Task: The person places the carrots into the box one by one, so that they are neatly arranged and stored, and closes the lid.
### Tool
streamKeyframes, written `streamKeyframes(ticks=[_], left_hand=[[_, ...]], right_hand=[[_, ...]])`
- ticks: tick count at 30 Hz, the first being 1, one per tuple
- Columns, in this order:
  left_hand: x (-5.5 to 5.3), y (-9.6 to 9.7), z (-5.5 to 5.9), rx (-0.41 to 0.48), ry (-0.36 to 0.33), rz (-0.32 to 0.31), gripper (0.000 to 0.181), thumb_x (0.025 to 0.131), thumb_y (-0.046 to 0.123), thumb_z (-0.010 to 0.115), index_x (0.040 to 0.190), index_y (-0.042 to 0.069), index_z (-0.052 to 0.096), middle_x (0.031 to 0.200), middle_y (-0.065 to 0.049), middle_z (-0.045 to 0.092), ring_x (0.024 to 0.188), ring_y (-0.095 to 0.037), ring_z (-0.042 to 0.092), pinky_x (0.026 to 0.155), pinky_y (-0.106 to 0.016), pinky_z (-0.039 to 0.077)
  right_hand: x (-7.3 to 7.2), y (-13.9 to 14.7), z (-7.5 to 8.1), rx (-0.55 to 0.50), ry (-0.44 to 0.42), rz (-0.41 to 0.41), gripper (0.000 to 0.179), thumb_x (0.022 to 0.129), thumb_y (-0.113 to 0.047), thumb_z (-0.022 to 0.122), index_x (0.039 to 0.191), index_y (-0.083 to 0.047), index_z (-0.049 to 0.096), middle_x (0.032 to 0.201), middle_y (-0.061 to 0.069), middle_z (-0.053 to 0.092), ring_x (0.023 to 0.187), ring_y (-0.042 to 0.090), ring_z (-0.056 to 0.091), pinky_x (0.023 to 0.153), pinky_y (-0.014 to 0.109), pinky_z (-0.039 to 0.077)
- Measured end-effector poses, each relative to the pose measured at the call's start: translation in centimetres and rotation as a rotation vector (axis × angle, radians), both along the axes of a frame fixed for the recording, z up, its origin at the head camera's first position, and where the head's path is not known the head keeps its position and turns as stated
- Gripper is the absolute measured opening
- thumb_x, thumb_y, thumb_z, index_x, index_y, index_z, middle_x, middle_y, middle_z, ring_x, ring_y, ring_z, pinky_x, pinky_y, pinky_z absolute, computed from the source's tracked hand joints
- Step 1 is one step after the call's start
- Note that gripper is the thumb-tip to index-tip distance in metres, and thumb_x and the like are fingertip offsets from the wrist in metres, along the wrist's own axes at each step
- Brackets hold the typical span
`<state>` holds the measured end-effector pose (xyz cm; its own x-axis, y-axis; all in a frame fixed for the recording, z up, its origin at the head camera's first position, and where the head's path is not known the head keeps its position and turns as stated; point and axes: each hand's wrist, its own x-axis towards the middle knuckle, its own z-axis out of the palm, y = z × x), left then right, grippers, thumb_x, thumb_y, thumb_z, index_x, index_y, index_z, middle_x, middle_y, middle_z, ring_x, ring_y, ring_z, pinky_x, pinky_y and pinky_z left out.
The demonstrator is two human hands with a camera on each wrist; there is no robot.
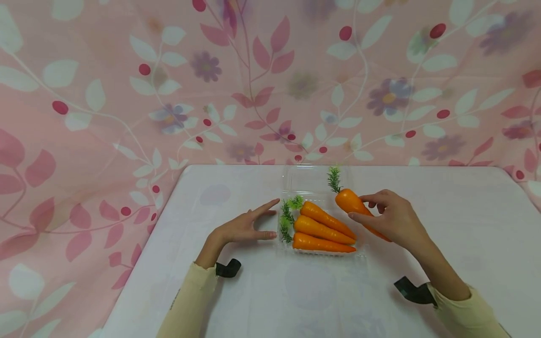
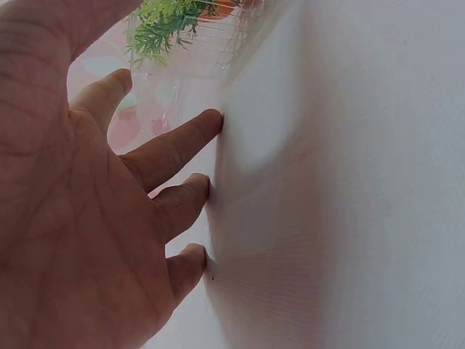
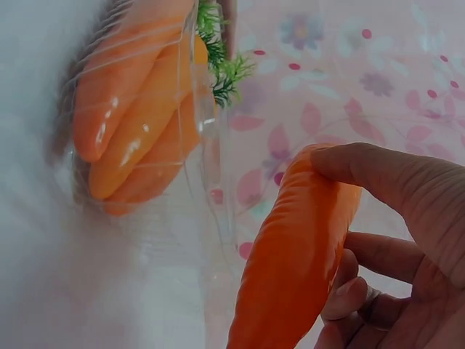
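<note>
Three orange carrots (image 1: 323,227) with green tops lie side by side in a clear plastic container (image 1: 319,253), their tips pointing right. The container's transparent lid (image 1: 305,179) stands folded back behind it. My right hand (image 1: 390,218) pinches a fourth carrot (image 3: 294,254) between thumb and fingers, just right of the container; its leafy top (image 1: 334,178) points away from me. My left hand (image 1: 245,227) is spread at the container's left side, thumb and index finger reaching its edge. In the left wrist view, the other fingertips (image 2: 196,185) rest on or just over the tabletop.
A white cloth covers the table (image 1: 236,300). Behind and to the left hangs a pink floral curtain (image 1: 236,94), meeting the table's back edge. Black straps (image 1: 416,291) are on both wrists, by the cuffs of the pale yellow sleeves (image 1: 186,300).
</note>
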<state>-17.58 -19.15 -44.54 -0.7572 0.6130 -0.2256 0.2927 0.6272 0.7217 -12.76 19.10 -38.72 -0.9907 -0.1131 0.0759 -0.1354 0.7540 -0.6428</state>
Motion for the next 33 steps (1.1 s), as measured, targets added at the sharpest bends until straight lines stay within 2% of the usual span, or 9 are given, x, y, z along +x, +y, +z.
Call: streamKeyframes(ticks=[23, 33], left_hand=[[-0.1, -0.1, -0.1, -0.002, 0.010, -0.012, 0.092, 0.087, 0.053, 0.070, 0.158, 0.039, 0.013, 0.150, 0.004, 0.045, 0.144, -0.014, 0.027, 0.114, -0.062, -0.001], [-0.1, -0.1, -0.1, 0.015, 0.002, -0.019, 0.093, 0.087, 0.053, 0.071, 0.159, 0.038, 0.013, 0.150, 0.002, 0.044, 0.144, -0.014, 0.026, 0.114, -0.062, -0.001]], right_hand=[[0.1, -2.8, 0.1, 0.010, 0.088, 0.114, 0.041, 0.079, -0.030, 0.085, 0.112, -0.008, 0.075, 0.091, 0.005, 0.056, 0.078, 0.021, 0.044, 0.058, 0.030, 0.040], [0.1, -4.0, -0.2, 0.011, 0.047, 0.135, 0.042, 0.078, -0.035, 0.085, 0.112, -0.011, 0.075, 0.093, 0.004, 0.057, 0.080, 0.021, 0.046, 0.060, 0.031, 0.041]])
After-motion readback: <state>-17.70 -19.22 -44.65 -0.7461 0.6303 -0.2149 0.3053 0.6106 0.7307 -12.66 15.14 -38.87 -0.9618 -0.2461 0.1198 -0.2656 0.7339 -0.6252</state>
